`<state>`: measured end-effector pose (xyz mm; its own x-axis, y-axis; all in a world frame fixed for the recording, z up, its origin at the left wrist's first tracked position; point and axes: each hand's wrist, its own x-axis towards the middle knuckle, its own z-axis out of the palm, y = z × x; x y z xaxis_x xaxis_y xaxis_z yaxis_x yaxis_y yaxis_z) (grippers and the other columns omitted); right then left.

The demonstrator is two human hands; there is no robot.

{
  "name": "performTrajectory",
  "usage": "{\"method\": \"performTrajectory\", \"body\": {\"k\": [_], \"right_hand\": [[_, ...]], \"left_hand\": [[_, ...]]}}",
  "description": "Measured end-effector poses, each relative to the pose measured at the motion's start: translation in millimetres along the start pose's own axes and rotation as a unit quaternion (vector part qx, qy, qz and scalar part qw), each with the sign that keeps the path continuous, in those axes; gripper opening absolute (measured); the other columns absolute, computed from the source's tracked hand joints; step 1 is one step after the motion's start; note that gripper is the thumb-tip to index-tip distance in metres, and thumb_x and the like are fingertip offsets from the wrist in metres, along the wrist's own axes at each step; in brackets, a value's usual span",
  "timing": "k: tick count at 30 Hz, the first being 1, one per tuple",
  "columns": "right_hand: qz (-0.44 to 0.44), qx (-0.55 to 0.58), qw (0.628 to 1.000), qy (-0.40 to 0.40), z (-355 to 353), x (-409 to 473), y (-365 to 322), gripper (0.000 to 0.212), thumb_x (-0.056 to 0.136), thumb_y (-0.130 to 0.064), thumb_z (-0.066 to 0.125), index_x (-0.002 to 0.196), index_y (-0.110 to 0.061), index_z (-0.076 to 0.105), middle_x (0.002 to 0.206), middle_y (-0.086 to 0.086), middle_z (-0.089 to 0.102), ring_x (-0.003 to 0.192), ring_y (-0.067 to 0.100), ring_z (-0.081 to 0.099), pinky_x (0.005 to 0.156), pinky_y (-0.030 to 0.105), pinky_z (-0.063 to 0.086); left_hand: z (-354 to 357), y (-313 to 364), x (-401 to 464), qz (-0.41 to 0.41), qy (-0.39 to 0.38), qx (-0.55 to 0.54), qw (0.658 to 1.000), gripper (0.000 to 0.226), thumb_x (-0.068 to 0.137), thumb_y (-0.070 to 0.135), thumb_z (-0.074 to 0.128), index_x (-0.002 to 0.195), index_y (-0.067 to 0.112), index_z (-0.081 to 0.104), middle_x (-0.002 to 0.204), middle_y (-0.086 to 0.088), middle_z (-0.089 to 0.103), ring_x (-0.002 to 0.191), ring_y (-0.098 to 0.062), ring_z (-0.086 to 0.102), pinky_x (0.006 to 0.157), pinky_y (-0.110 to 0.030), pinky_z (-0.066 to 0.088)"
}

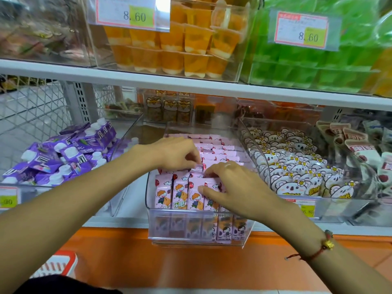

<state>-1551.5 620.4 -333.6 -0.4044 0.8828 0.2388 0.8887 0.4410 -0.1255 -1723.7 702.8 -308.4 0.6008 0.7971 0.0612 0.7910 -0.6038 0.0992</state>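
Left hand (178, 153): curled fingers pinching pink packets (163, 194)
Right hand (231, 185): fingers and thumb gripping near-row packets
Clear bin (149, 225): holds them

Left hand (178, 153) and right hand (231, 185) both on bare forearms, bare right out to the frame edges. Right hand, over the front right of the clear bin (201, 230), has a thin pale ring (227, 165); which finger is unclear. Right wrist, lower right of the bin, has a thin red cord bracelet (316, 254) with a gold flower-like charm (328, 244). A greenish-red bead (328, 232) sits just above the charm, and a loose knotted cord end points back toward the bin. Dark cloth (63, 284), garment-like and blurred, far lower left of the bin.
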Motion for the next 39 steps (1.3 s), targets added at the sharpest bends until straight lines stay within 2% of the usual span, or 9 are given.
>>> {"method": "performTrajectory", "body": {"k": [5, 9, 14, 18, 24, 28, 33, 36, 39], "right_hand": [[0.007, 0.018, 1.000, 0.024, -4.2, -1.9, -1.3, 0.049, 0.086, -0.055, 0.058, 0.123, -0.024, 0.052, 0.120, -0.006, 0.061, 0.107, 0.013, 0.055, 0.075, 0.027, 0.041], [0.005, 0.023, 0.999, 0.049, -8.7, -1.5, -4.9, 0.041, 0.083, -0.055, 0.062, 0.108, -0.027, 0.046, 0.100, -0.010, 0.058, 0.090, 0.013, 0.052, 0.066, 0.031, 0.038], [-0.004, 0.022, 1.000, 0.009, -7.0, -5.2, -6.3, 0.033, 0.085, -0.056, 0.058, 0.100, -0.027, 0.053, 0.079, -0.012, 0.047, 0.081, 0.010, 0.039, 0.060, 0.030, 0.029], [0.002, 0.004, 1.000, 0.004, -4.6, -6.5, -5.0, 0.038, 0.087, -0.059, 0.053, 0.104, -0.025, 0.048, 0.091, -0.004, 0.055, 0.078, 0.009, 0.036, 0.062, 0.031, 0.026], [0.017, 0.082, 0.996, 0.044, -1.9, -2.7, -6.8, 0.054, 0.082, -0.065, 0.052, 0.123, -0.031, 0.045, 0.120, -0.009, 0.055, 0.110, 0.008, 0.047, 0.076, 0.025, 0.034], [0.026, 0.283, 0.952, 0.110, -4.9, 2.7, -22.5, 0.053, 0.084, -0.060, 0.049, 0.130, -0.033, 0.046, 0.124, -0.018, 0.056, 0.113, -0.005, 0.049, 0.091, 0.015, 0.040], [0.043, 0.435, 0.889, 0.135, -9.8, 10.8, -35.2, 0.023, 0.094, -0.026, 0.058, 0.116, -0.025, 0.058, 0.106, -0.009, 0.067, 0.099, 0.000, 0.062, 0.087, 0.022, 0.051], [0.140, 0.580, 0.796, 0.100, -11.7, 16.4, -36.0, 0.022, 0.095, -0.023, 0.056, 0.115, -0.015, 0.061, 0.094, -0.002, 0.072, 0.085, 0.004, 0.065, 0.078, 0.023, 0.054], [0.172, 0.621, 0.760, 0.077, -11.5, 18.2, -34.9, 0.025, 0.096, -0.023, 0.054, 0.116, -0.010, 0.062, 0.098, 0.001, 0.070, 0.083, 0.007, 0.065, 0.065, 0.014, 0.050]], "left_hand": [[-1.0, 2.7, -19.9, 0.006, 0.082, -0.058, 0.995, 0.025, 0.093, 0.046, 0.054, 0.109, 0.033, 0.068, 0.109, 0.016, 0.067, 0.096, -0.003, 0.059, 0.081, -0.030, 0.048], [12.8, 8.2, -30.0, -0.018, 0.083, 0.002, 0.996, 0.024, 0.088, 0.049, 0.059, 0.103, 0.034, 0.069, 0.090, 0.015, 0.061, 0.094, -0.009, 0.056, 0.067, -0.027, 0.036], [13.9, 12.7, -31.4, -0.069, 0.171, -0.039, 0.982, 0.015, 0.094, 0.038, 0.055, 0.096, 0.031, 0.069, 0.106, 0.011, 0.068, 0.100, -0.015, 0.060, 0.073, -0.028, 0.041], [6.9, 16.4, -38.6, -0.095, 0.310, -0.166, 0.931, 0.016, 0.097, 0.034, 0.051, 0.101, 0.025, 0.063, 0.097, 0.009, 0.069, 0.090, -0.010, 0.063, 0.076, -0.030, 0.050], [-3.6, 24.2, -57.4, -0.080, 0.473, -0.371, 0.795, 0.008, 0.097, 0.024, 0.053, 0.096, 0.021, 0.060, 0.088, 0.009, 0.065, 0.085, -0.009, 0.063, 0.081, -0.037, 0.054], [-3.2, 36.0, -65.5, -0.072, 0.486, -0.437, 0.753, 0.010, 0.098, 0.021, 0.052, 0.092, 0.025, 0.059, 0.085, 0.012, 0.063, 0.079, 0.003, 0.059, 0.075, -0.018, 0.049], [-0.4, 45.3, -69.4, -0.042, 0.428, -0.551, 0.715, 0.015, 0.096, 0.018, 0.055, 0.109, 0.019, 0.060, 0.109, 0.006, 0.068, 0.102, -0.004, 0.065, 0.093, -0.030, 0.053], [5.0, 43.2, -68.7, -0.046, 0.385, -0.533, 0.752, 0.029, 0.093, 0.016, 0.058, 0.121, 0.025, 0.053, 0.125, 0.009, 0.060, 0.111, -0.002, 0.060, 0.096, -0.029, 0.051], [12.3, 44.0, -66.1, -0.048, 0.349, -0.494, 0.795, 0.038, 0.086, 0.000, 0.061, 0.111, 0.029, 0.056, 0.115, 0.012, 0.062, 0.109, -0.002, 0.059, 0.085, -0.020, 0.052]]}}
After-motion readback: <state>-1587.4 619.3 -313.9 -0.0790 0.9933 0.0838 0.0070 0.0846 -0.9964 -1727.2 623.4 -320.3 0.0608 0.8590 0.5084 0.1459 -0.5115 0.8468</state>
